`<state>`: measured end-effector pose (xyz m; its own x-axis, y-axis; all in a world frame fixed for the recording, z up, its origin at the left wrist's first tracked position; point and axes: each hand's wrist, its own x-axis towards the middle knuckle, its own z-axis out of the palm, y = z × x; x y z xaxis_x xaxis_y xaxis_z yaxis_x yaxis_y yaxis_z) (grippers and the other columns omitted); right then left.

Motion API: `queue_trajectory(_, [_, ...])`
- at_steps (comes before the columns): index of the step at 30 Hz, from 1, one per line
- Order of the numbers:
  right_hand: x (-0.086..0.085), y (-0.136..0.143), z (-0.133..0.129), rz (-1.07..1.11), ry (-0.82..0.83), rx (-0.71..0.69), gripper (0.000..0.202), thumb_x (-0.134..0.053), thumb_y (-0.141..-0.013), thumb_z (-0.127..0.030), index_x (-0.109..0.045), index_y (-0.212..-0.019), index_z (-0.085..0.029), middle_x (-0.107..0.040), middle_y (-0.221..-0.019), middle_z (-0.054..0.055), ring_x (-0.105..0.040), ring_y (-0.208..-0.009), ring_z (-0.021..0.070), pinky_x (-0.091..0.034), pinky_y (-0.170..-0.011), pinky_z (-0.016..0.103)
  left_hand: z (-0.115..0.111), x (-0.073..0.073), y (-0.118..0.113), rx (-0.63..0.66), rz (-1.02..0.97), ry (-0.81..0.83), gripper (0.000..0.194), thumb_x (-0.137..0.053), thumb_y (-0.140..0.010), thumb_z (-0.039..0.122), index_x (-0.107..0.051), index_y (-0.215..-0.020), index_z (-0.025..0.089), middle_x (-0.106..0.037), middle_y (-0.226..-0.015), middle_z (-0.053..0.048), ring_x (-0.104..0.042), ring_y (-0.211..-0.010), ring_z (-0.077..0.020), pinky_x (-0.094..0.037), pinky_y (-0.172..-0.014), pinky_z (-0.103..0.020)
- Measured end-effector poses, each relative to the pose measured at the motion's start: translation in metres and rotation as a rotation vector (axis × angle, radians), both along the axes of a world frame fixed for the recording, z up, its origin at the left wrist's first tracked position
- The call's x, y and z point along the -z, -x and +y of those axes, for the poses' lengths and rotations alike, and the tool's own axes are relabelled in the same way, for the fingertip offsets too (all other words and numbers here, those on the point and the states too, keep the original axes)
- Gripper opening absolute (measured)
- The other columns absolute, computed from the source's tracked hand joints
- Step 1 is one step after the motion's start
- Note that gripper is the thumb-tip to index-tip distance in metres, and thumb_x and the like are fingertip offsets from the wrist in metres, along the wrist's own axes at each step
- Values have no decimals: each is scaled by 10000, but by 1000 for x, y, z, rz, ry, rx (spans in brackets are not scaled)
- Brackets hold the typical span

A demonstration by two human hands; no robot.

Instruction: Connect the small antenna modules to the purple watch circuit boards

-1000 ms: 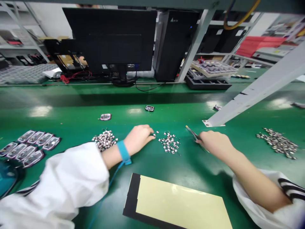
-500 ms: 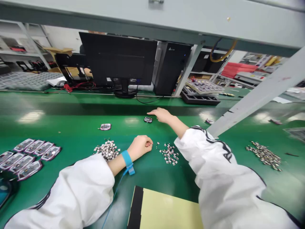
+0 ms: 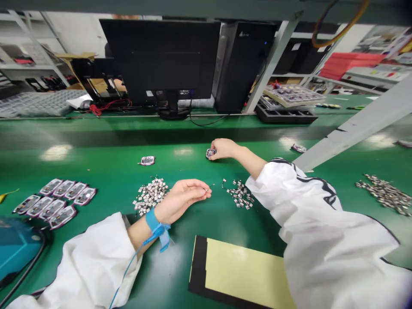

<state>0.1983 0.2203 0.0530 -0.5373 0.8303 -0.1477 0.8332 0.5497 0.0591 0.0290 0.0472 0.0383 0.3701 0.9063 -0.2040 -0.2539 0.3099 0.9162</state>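
My right hand (image 3: 226, 148) reaches to the back of the green bench and has its fingers closed on the edge of a small rounded watch-like case (image 3: 210, 152) with electronics showing inside. My left hand (image 3: 185, 196), with a blue wrist strap (image 3: 154, 223), pinches a tiny pale part (image 3: 206, 190) between thumb and fingertips. Beside the left hand lies a heap of small silvery square parts (image 3: 150, 195). Another such pile (image 3: 240, 194) sits between the hands' forearms, nearer the right sleeve. A second similar case (image 3: 147, 160) rests on the bench at the left.
Several open cases (image 3: 62, 215) stand in rows at the left, near a teal device (image 3: 19, 246). A yellow board with black edging (image 3: 244, 270) lies in front. Further small parts (image 3: 384, 193) are heaped at right, beyond a slanted white post (image 3: 354, 122). A monitor (image 3: 161, 60) stands behind.
My right hand has come down onto the watch-like case and taken hold of its edge. My left hand has turned, fingers extending into a pinch. The view has tilted downward.
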Motion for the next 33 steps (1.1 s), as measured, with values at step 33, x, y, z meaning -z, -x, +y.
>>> queue_trajectory(33, [40, -37, -154, 452, -49, -415, 166, -487, -867, -182, -654, -861, -179, -626, -917, 9, -526, -736, 136, -421, -676, 240, -20, 29, 0, 323, 958, -1106, 188, -391, -862, 174, -574, -902, 163, -630, -968, -49, -549, -985, -170, -434, -857, -270])
